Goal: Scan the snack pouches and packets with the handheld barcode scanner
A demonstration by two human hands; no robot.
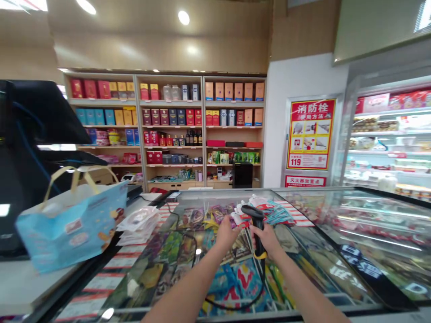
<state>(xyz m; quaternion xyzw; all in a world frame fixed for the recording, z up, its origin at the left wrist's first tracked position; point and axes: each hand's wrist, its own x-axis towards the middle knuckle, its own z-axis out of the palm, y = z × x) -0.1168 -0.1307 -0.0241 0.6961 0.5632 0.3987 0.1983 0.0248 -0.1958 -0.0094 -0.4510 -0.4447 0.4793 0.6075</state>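
My right hand [266,240] is wrapped round the handle of a black barcode scanner [257,217] with yellow trim. The scanner stands upright, its head tipped toward the left, and its black cable loops down over the glass. Beside it, my left hand [227,234] has its fingers closed on the edge of a small white-and-red packet [237,217]. Just beyond both hands, a fanned pile of white, red and teal packets [278,211] lies on the freezer's glass top. The packet's print is too small to read.
A chest freezer [158,278] with bagged goods under its glass spans the front. On the left are a blue paper bag [74,229], stacked clear packages [139,222] and a black monitor [43,112]. Boxed-goods shelves [171,104] line the back; a lit display fridge [393,134] stands right.
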